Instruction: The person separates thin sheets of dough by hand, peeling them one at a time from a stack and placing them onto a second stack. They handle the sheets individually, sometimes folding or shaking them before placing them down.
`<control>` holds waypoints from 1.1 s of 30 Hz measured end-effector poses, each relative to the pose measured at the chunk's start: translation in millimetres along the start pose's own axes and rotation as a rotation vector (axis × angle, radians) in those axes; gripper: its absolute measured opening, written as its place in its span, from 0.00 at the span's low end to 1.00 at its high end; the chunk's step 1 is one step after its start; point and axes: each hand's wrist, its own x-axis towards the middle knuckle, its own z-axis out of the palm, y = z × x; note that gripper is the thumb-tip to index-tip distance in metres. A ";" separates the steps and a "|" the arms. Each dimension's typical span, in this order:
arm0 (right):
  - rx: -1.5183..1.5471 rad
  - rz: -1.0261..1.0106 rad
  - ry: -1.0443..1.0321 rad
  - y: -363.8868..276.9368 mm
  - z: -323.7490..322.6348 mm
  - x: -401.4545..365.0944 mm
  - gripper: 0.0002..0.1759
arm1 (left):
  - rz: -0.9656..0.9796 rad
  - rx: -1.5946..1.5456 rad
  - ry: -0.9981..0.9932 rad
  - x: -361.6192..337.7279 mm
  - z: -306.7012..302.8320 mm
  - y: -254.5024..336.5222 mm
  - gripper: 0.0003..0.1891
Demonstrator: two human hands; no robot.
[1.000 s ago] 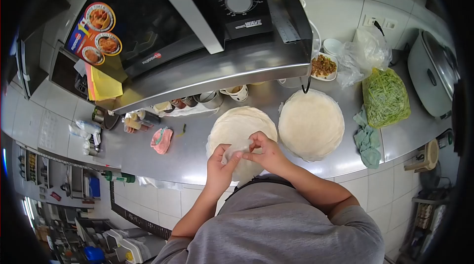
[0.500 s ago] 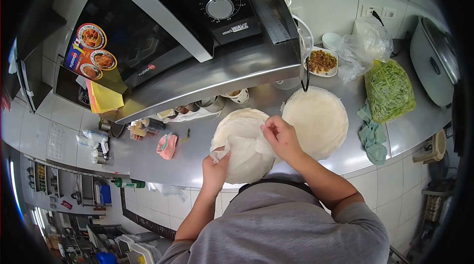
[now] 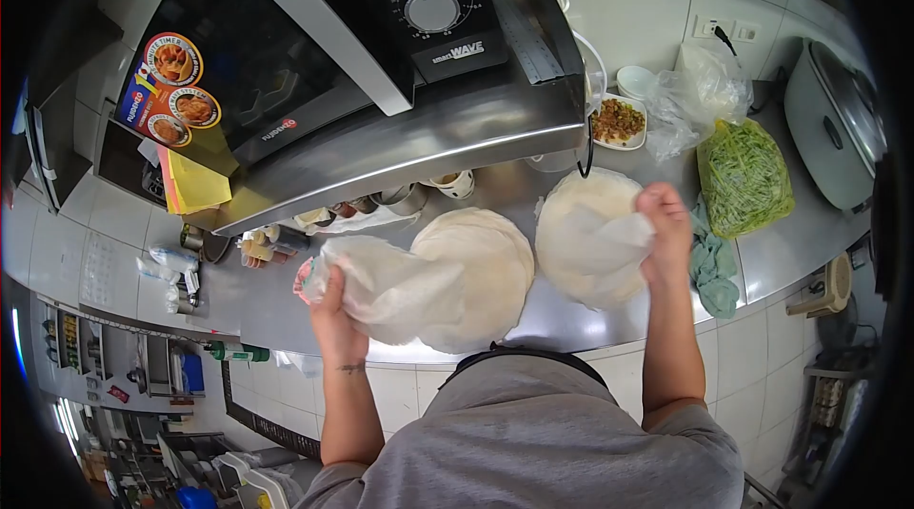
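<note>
Two round stacks of thin, pale spring roll wrappers lie side by side on the steel counter: the left stack and the right stack. My left hand is closed on the edge of a translucent wrapper, which hangs across the counter and partly covers the left stack. Over the right stack, my right hand pinches another wrapper, which is loosely draped and slightly blurred. A pink cloth shows only in part behind the left wrapper.
A microwave stands on a steel shelf above the counter's back. At right are a dish of chopped food, a bag of green vegetables, a green cloth and a grey lidded cooker.
My hands have moved apart from the left stack. The left carries its wrapper leftward, over the pink cloth; the right has swung right with a wrapper, over the right stack.
</note>
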 end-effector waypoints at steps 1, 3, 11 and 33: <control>0.077 -0.003 0.010 -15.5 -12.1 -0.7 0.06 | -0.009 -0.004 -0.004 4.0 -3.9 -1.1 0.16; 0.061 -0.050 0.034 -41.3 -33.5 -6.6 0.06 | -0.025 0.256 -0.182 11.5 -8.2 -11.3 0.16; -0.053 -0.257 0.252 -102.3 -87.7 -58.8 0.09 | 0.076 0.656 -0.951 -26.0 96.4 -82.2 0.33; -0.157 -0.165 0.460 -109.4 -112.7 -127.1 0.05 | -0.265 0.536 -0.859 84.0 152.0 -301.2 0.29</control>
